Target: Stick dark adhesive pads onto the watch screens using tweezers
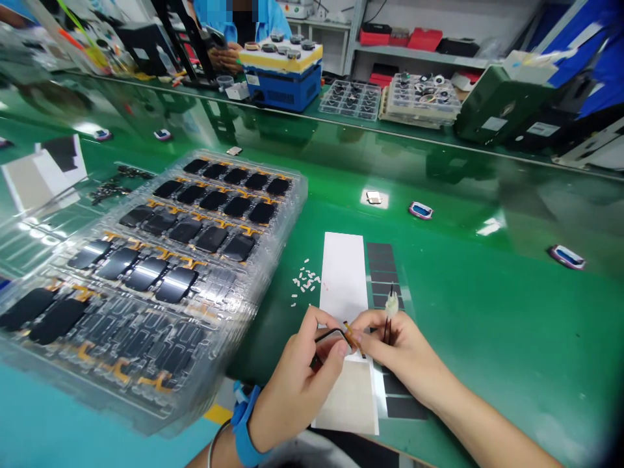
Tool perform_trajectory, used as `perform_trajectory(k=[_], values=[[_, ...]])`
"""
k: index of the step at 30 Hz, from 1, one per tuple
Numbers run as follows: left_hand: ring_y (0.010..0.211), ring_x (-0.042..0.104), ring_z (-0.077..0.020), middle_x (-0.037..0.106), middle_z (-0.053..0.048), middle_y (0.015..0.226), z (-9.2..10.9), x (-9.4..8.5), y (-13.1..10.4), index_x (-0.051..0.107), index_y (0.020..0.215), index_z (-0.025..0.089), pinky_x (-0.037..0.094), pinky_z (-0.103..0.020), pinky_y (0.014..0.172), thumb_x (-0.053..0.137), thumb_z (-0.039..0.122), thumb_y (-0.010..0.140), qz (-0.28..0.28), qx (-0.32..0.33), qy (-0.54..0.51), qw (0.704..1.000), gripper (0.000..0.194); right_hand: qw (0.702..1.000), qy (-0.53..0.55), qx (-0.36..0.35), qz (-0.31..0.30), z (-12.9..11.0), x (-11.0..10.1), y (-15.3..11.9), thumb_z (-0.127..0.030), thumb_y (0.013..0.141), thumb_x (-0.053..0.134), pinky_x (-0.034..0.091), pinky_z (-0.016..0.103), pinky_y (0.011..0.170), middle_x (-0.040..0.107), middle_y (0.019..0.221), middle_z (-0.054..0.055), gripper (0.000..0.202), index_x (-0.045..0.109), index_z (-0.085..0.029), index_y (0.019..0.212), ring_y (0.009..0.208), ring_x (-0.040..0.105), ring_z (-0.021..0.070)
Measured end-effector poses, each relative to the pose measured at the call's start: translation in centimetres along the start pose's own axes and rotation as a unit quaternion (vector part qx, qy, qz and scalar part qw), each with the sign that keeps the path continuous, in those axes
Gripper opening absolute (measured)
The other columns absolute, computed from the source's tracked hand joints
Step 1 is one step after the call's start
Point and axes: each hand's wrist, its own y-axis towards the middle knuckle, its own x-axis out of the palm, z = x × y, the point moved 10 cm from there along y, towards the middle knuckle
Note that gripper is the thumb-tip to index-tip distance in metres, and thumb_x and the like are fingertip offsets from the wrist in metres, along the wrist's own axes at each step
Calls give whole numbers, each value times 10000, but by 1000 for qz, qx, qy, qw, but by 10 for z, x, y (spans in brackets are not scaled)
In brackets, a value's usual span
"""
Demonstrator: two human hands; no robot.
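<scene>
gripping a small screen (334, 338) at six o'clock is the left hand (307, 370); the right hand (392, 335) holds tweezers (390, 307) and touches its orange strip (351, 335). this one looks unfinished; more screens (212, 238) sit in the tray (298, 185) at nine o'clock.

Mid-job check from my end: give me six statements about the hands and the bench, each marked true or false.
1. The left hand holds a dark-rimmed part. True.
2. The left hand also holds the tweezers. False: the tweezers are in the right hand.
3. The small white pieces lie left of the white sheet. True.
4. The blue band is on the right wrist. False: the blue band is on the left.
5. Black screens fill the tray's nearest row. False: only its left end shows black screens.
6. The clear tray is left of both hands. True.
</scene>
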Motion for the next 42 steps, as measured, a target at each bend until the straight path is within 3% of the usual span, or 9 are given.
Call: perform_trajectory(k=[6, 11, 20, 29, 32, 34, 37, 39, 42], values=[[631, 391, -133, 367, 58, 701, -7, -2, -4, 394, 1028, 241, 310, -244, 573, 404, 361, 1020, 3, -35, 37, 999, 120, 998, -57, -4, 16, 0, -3, -3, -530, 817, 678, 176, 197, 373, 368, 449, -77, 390, 642, -161, 695, 408, 227, 43], [639, 368, -137, 390, 57, 691, -12, 0, -7, 384, 1030, 239, 308, -259, 598, 361, 465, 1028, -14, -42, -7, 999, 228, 996, -78, -32, 38, -3, -1, -6, -490, 843, 649, 136, 206, 379, 288, 439, -98, 338, 610, -174, 730, 407, 188, 50], [597, 342, -116, 376, 78, 662, -8, 3, -3, 370, 997, 232, 297, -247, 560, 378, 490, 1028, -13, -34, -46, 998, 260, 969, -158, -144, 122, -29, -2, -15, -289, 843, 644, 213, 201, 391, 327, 444, -98, 183, 628, -181, 696, 408, 242, 54], [594, 356, -103, 386, 86, 656, -5, 2, -3, 369, 991, 224, 313, -232, 567, 364, 448, 1044, -15, -20, -29, 999, 229, 973, -148, -130, 121, -26, -3, -15, -278, 833, 654, 198, 199, 392, 354, 436, -96, 169, 637, -192, 688, 411, 237, 52], [585, 347, -102, 376, 85, 665, -6, 1, -2, 365, 1000, 225, 304, -226, 546, 375, 454, 1038, -9, -20, -13, 1000, 232, 978, -132, -111, 120, -18, -3, -13, -309, 836, 654, 235, 200, 413, 442, 470, -74, 196, 619, -188, 686, 430, 294, 58], [585, 344, -101, 377, 80, 684, -8, 0, -1, 369, 999, 225, 303, -224, 540, 390, 445, 1035, 2, -17, 2, 1000, 224, 983, -118, -86, 113, -10, -2, -11, -350, 846, 648, 291, 204, 443, 537, 545, -40, 224, 600, -185, 702, 472, 379, 73], [585, 360, -100, 377, 74, 692, -7, 0, 0, 372, 983, 228, 325, -223, 545, 384, 415, 1041, 4, -8, -1, 1000, 196, 986, -113, -75, 97, -11, -3, -12, -410, 902, 592, 370, 220, 515, 562, 645, -13, 274, 599, -188, 741, 563, 466, 101], [593, 413, -105, 415, 69, 686, -1, -3, -3, 374, 975, 230, 360, -229, 567, 357, 372, 1054, 10, 8, 11, 1000, 163, 980, -131, -113, 98, -26, -9, -18, -418, 962, 506, 426, 236, 618, 554, 730, 3, 321, 623, -196, 761, 673, 522, 119], [742, 571, -135, 574, 10, 812, 16, -8, -15, 425, 1010, 227, 445, -266, 692, 363, 275, 1050, 21, 52, 132, 990, 88, 957, -174, -189, 133, -52, -21, -35, -393, 1016, 401, 450, 254, 778, 560, 844, 24, 380, 641, -213, 783, 849, 558, 140]])
